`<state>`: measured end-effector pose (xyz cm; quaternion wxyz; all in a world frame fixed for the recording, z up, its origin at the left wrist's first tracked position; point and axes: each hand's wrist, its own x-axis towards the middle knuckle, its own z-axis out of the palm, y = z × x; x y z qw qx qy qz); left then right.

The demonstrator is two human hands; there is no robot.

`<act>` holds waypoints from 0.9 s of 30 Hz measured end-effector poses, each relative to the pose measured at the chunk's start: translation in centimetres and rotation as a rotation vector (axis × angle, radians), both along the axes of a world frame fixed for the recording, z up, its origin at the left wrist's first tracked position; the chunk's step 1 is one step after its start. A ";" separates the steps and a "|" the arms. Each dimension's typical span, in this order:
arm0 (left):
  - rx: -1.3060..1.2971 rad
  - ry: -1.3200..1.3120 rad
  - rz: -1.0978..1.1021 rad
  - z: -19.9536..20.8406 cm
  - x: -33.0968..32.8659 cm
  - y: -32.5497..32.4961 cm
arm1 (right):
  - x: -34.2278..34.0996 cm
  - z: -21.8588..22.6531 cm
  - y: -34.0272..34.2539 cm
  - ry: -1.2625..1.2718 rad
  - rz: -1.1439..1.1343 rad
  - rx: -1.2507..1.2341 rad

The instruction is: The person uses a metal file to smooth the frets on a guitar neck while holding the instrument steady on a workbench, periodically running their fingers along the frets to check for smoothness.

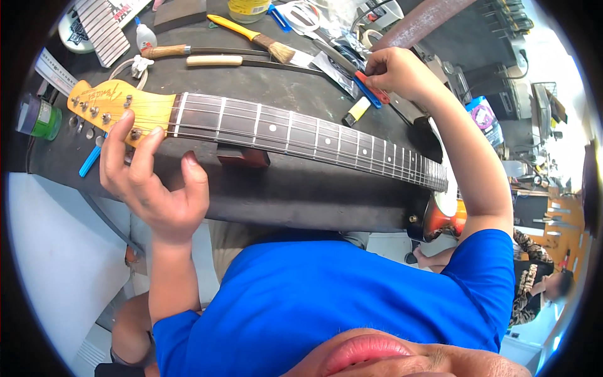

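An electric guitar lies across the bench, its yellow headstock (100, 107) at the left. Its dark fretboard (301, 130) runs right toward a sunburst body (447, 220), partly hidden by my right arm. My left hand (154, 182) is open, with fingers apart and fingertips at the tuning posts and strings on the headstock's near edge. At the back right, my right hand (399, 75) is closed, fingers curled beside red-and-blue tool handles (375, 94). Whatever it grips is hidden by the fingers. A dark neck rest (244, 157) sits under the neck.
Behind the neck lie a yellow-handled brush (251, 38), wood-handled files (213, 61), a small white bottle (146, 39) and a yellow-and-black piece (357, 112). A green jar (44, 119) stands at the left edge. A rusty pipe (424, 24) slants at the back. Another person (534, 283) sits at right.
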<state>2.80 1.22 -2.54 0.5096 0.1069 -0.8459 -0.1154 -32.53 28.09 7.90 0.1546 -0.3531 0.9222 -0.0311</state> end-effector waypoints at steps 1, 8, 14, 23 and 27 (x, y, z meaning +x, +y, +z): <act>-0.020 -0.015 -0.005 0.3 0.0 0.0 | -0.2 0.1 0.2 -0.030 -0.002 0.008; -0.043 -0.034 -0.015 0.5 0.0 -0.1 | 0.1 1.2 -0.9 -0.061 0.013 0.112; -0.080 -0.043 0.028 0.4 0.3 -0.1 | 3.1 2.4 -0.8 0.061 0.256 -0.236; -0.042 0.025 0.122 -0.8 0.0 -0.8 | 15.9 8.3 -7.5 0.079 0.859 -0.248; -0.026 0.050 0.108 -0.6 -0.3 -0.9 | 15.9 7.0 -7.4 0.054 0.934 -0.212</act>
